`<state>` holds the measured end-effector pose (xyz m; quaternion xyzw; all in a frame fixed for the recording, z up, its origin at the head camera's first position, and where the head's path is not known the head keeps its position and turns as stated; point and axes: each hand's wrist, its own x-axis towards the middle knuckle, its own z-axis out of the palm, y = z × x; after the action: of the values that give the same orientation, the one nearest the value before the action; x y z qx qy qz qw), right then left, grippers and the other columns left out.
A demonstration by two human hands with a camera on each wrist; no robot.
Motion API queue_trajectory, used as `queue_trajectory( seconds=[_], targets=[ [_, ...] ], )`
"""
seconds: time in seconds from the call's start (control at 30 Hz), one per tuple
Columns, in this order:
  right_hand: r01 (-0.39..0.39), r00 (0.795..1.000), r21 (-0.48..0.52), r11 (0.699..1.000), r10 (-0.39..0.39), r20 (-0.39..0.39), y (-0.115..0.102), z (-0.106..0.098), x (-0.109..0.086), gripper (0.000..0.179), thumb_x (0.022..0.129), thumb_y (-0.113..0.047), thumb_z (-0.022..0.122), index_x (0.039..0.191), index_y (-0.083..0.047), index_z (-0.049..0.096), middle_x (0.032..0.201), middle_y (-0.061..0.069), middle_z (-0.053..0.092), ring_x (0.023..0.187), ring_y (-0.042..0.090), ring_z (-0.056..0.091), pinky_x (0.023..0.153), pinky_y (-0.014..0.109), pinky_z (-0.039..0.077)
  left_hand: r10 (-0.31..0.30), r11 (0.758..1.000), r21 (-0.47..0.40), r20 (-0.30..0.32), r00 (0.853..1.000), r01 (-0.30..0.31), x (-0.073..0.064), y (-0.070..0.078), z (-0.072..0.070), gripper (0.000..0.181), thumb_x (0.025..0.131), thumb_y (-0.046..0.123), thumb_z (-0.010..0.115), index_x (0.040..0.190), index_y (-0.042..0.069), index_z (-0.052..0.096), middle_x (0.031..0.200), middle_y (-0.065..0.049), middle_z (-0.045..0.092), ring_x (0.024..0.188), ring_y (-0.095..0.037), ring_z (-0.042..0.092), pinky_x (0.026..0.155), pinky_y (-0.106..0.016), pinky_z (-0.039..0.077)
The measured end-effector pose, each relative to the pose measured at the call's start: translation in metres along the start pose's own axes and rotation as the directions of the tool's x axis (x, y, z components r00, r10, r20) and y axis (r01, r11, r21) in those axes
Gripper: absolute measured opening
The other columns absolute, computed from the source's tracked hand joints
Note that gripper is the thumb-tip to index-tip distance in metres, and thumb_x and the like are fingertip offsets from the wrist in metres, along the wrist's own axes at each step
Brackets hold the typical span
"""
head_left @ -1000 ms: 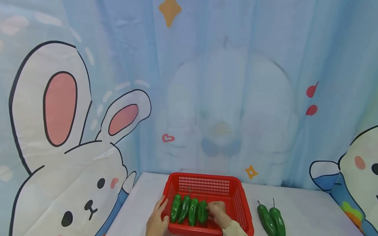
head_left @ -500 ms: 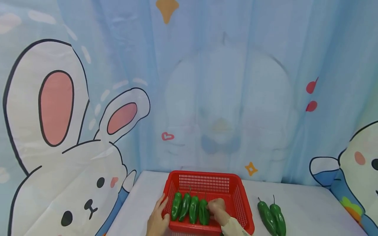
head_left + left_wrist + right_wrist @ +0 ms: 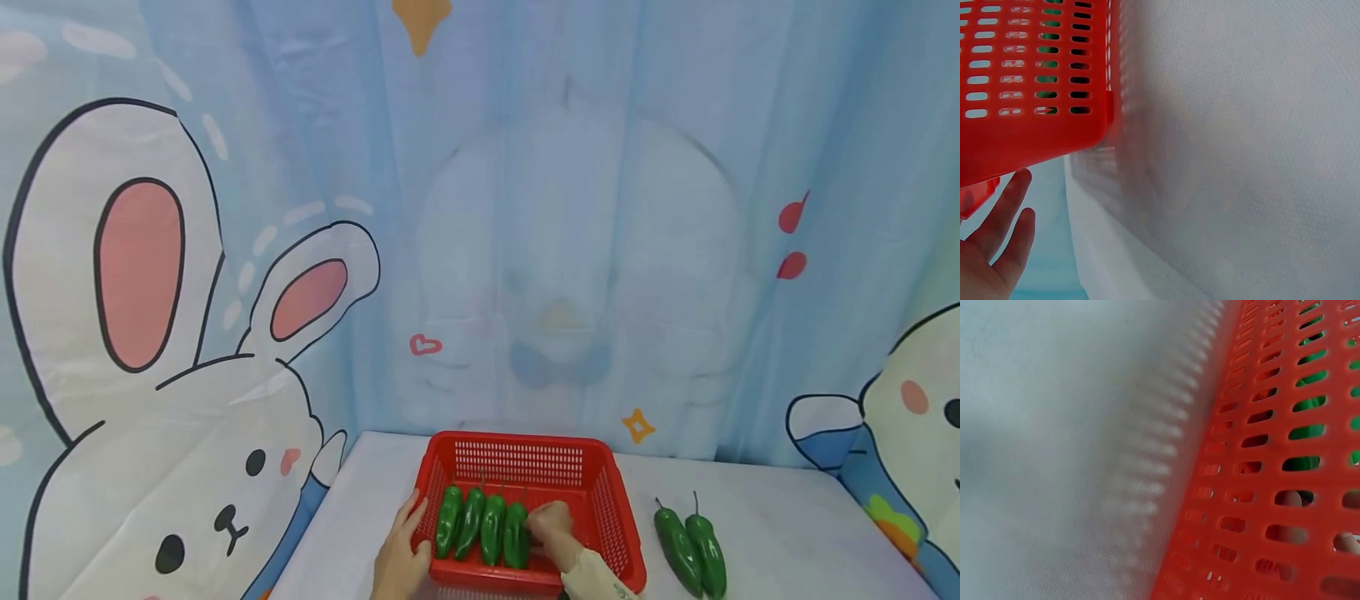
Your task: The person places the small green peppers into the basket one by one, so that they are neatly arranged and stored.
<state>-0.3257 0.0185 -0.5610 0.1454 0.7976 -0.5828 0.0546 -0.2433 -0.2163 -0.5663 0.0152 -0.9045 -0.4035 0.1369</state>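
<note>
Several glossy green peppers (image 3: 469, 522) lie side by side in the left half of a red plastic basket (image 3: 517, 440). My right hand (image 3: 551, 528) is inside the basket, its curled fingers holding the side of the rightmost pepper (image 3: 516, 537). In the right wrist view, fingertips (image 3: 1289, 534) show through the slots of the basket wall, near green skin. My left hand (image 3: 401, 557) rests against the basket's left rim at the near corner. Two of its fingers (image 3: 1009, 203) reach out straight to the rim in the left wrist view.
Two more green peppers (image 3: 690, 546) lie together on the white table (image 3: 780, 533), right of the basket. A blue curtain (image 3: 570, 208) with cartoon animals hangs behind the table.
The rightmost pepper in the basket has settled flatter and straighter in the row, my right hand staying beside it. My left hand keeps its place on the rim. The head view has tilted slightly.
</note>
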Motion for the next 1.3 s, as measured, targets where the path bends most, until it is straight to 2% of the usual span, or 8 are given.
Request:
queue_trajectory(
  seconds=[0.2,0.37,0.5,0.63,0.73,0.9,1.1,1.3],
  targets=[
    [-0.026,1.000,0.018,0.999,0.026,-0.006,-0.002,-0.001,0.001,0.027,0.073,0.012,0.056,0.059,-0.009,0.046,0.065,0.010,0.052,0.059,0.020,0.055,0.052,0.040,0.057,0.021,1.000,0.009,-0.020,1.000,-0.021,-0.001,-0.003,0.001,0.064,0.078,0.002,0.056,0.142,0.004,0.053,0.154,-0.009,0.039,0.134,-0.034,0.044,0.097,-0.058,0.046],
    [-0.047,0.999,0.013,0.999,0.047,0.000,-0.003,0.000,0.002,0.031,0.073,0.011,0.055,0.056,-0.012,0.043,0.059,0.005,0.050,0.057,0.019,0.057,0.051,0.039,0.056,0.047,0.999,0.024,-0.057,0.997,-0.045,-0.004,-0.004,0.001,0.064,0.077,0.001,0.057,0.141,0.005,0.054,0.153,-0.008,0.041,0.130,-0.031,0.049,0.090,-0.051,0.051],
    [0.015,1.000,0.015,1.000,-0.015,-0.001,-0.002,-0.002,0.001,0.032,0.072,0.008,0.054,0.052,-0.014,0.043,0.051,0.000,0.045,0.050,0.016,0.053,0.047,0.036,0.053,0.081,0.996,0.038,-0.095,0.992,-0.078,-0.005,-0.004,0.001,0.063,0.077,0.002,0.057,0.140,0.005,0.055,0.152,-0.006,0.043,0.126,-0.029,0.052,0.085,-0.045,0.053],
    [0.102,0.994,0.049,0.994,-0.101,-0.036,-0.001,-0.006,-0.004,0.022,0.071,0.008,0.056,0.053,-0.006,0.053,0.050,0.001,0.049,0.049,0.016,0.053,0.046,0.037,0.052,0.100,0.994,0.041,-0.102,0.990,-0.097,-0.005,-0.003,0.002,0.063,0.078,0.002,0.056,0.140,0.005,0.055,0.152,-0.006,0.042,0.126,-0.028,0.052,0.085,-0.044,0.053],
    [0.172,0.983,0.029,0.985,-0.170,-0.064,-0.001,-0.011,-0.008,0.007,0.073,0.007,0.061,0.068,0.007,0.066,0.059,0.005,0.058,0.054,0.018,0.056,0.048,0.037,0.052,0.096,0.995,0.030,-0.090,0.991,-0.094,-0.004,-0.003,0.002,0.063,0.078,0.001,0.056,0.141,0.003,0.053,0.153,-0.008,0.041,0.125,-0.028,0.052,0.087,-0.047,0.052],
    [0.243,0.968,-0.018,0.970,-0.244,-0.055,-0.006,-0.021,-0.011,0.020,0.079,0.002,0.066,0.096,0.013,0.071,0.083,0.018,0.067,0.067,0.023,0.062,0.054,0.037,0.052,0.092,0.996,0.025,-0.074,0.993,-0.090,-0.004,-0.003,0.002,0.063,0.078,0.001,0.056,0.142,0.002,0.052,0.153,-0.010,0.040,0.128,-0.031,0.049,0.091,-0.052,0.051],
    [0.204,0.978,0.078,0.976,-0.206,0.018,-0.017,-0.032,-0.016,0.026,0.084,-0.001,0.067,0.106,0.012,0.067,0.093,0.020,0.068,0.080,0.032,0.066,0.061,0.041,0.057,0.078,0.997,0.011,-0.060,0.995,-0.077,-0.005,-0.003,0.001,0.064,0.079,0.002,0.056,0.143,0.002,0.051,0.154,-0.011,0.039,0.133,-0.035,0.046,0.095,-0.056,0.048],
    [0.203,0.969,0.179,0.963,-0.224,0.103,-0.031,-0.042,-0.023,0.029,0.089,-0.004,0.066,0.113,0.012,0.064,0.105,0.024,0.067,0.098,0.045,0.065,0.073,0.051,0.057,0.056,0.998,0.000,-0.037,0.998,-0.056,-0.006,-0.003,0.000,0.064,0.080,0.003,0.056,0.143,0.003,0.050,0.155,-0.010,0.037,0.135,-0.035,0.043,0.096,-0.056,0.047]
  ],
)
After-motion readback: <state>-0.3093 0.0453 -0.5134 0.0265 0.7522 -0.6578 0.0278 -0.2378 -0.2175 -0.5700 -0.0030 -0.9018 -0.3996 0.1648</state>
